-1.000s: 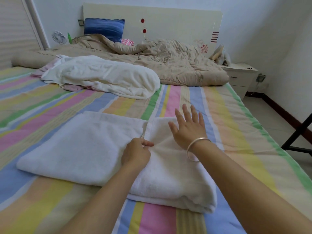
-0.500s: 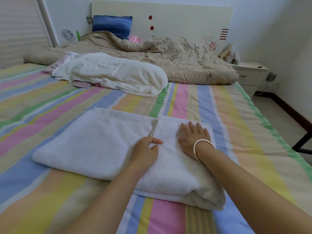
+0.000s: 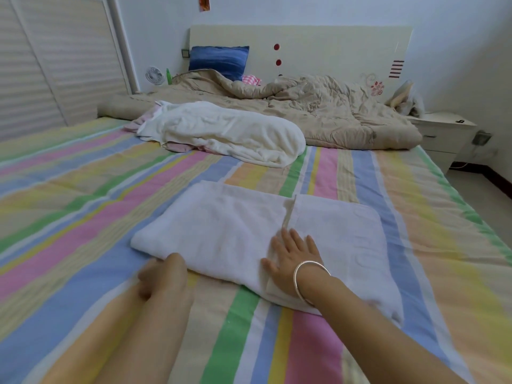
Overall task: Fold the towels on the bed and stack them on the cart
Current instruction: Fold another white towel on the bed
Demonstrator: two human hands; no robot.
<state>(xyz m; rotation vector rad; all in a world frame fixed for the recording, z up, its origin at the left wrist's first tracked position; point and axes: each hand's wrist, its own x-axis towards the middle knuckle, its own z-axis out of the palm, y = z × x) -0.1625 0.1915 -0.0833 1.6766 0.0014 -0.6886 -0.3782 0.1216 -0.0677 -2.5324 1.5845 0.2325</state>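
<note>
A white towel [image 3: 227,228], partly folded with its right part doubled over, lies flat on the striped bed [image 3: 83,189]. My right hand [image 3: 293,259], with a silver bangle at the wrist, rests flat on the towel near the fold's edge, fingers straight. My left hand [image 3: 163,275] is blurred at the towel's near left edge, its fingers curled at that edge; whether it holds the cloth is unclear. A second, crumpled white towel [image 3: 230,131] lies farther up the bed over a bit of pink cloth. No cart is in view.
A beige quilt [image 3: 318,109] is bunched at the head of the bed, with a blue pillow [image 3: 219,60] behind it. A white nightstand [image 3: 440,134] stands at the right by the wall. A wardrobe with slatted doors [image 3: 41,65] is on the left.
My left hand let go of the fold's edge and moved down-left to the towel's near left edge. My right hand slid left and toward me across the towel. The view shifted left.
</note>
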